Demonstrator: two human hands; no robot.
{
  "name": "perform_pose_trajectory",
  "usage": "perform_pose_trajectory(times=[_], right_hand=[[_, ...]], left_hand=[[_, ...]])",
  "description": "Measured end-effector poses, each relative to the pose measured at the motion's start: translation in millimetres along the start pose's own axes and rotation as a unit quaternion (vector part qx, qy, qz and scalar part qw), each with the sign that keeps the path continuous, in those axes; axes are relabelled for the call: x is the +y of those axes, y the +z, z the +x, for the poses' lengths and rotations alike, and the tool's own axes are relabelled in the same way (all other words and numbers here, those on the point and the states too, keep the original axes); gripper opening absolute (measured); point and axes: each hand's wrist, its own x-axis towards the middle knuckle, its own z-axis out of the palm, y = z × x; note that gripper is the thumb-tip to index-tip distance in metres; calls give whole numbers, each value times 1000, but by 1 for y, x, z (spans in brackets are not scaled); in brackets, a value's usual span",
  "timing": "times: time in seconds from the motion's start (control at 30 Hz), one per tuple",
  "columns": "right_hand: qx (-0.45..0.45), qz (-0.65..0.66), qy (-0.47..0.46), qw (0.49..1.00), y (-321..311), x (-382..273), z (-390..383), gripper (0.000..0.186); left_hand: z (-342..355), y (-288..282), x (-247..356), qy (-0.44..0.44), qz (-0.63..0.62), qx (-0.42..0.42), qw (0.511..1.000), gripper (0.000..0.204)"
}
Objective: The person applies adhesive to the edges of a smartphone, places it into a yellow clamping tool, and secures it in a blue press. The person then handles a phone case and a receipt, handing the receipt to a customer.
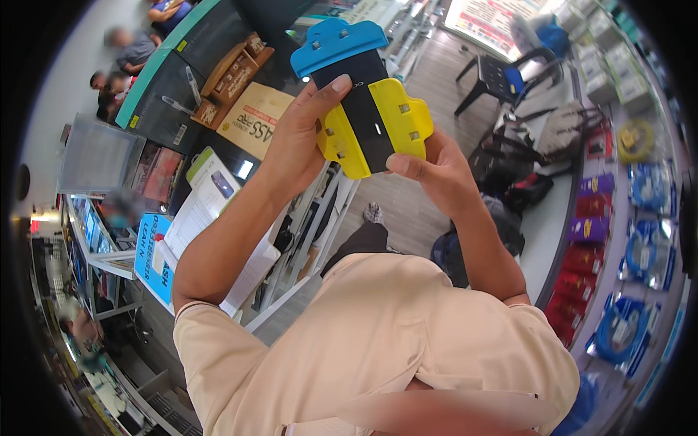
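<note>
A black phone (369, 138) is held up in front of me, with a blue plastic clamp (338, 42) across its top end and yellow clamps along its left (337, 145) and right (398, 116) sides. My left hand (305, 127) is closed around the left edge, its thumb lying on the upper part of the phone. My right hand (429, 174) grips the lower right, thumb pressed at the phone's bottom end beside the yellow clamp. The backs of both sets of fingers are mostly hidden behind the phone and clamps.
A glass counter (145, 87) on the left bears a wooden holder (234, 69), boxes and papers (200, 225). People (132, 47) are beyond it at the upper left. A black chair (502, 83) and bags (509, 189) are right of me, beside a wall of hanging packaged goods (640, 240).
</note>
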Motion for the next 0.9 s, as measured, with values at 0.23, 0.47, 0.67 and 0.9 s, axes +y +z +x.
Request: perform_pose_trajectory(times=[0.23, 0.47, 0.67, 0.9], right_hand=[[43, -32, -99, 994, -51, -8, 165, 34], [84, -501, -251, 824, -146, -76, 302, 30], [-118, -641, -414, 636, -202, -63, 383, 50], [-234, -639, -318, 661, -200, -41, 430, 62]], left_hand=[[140, -45, -1, 128, -68, 40, 989, 43], [302, -48, -4, -11, -38, 132, 990, 58], [257, -76, -2, -35, 43, 180, 982, 58], [114, -31, -36, 143, 49, 434, 888, 40]])
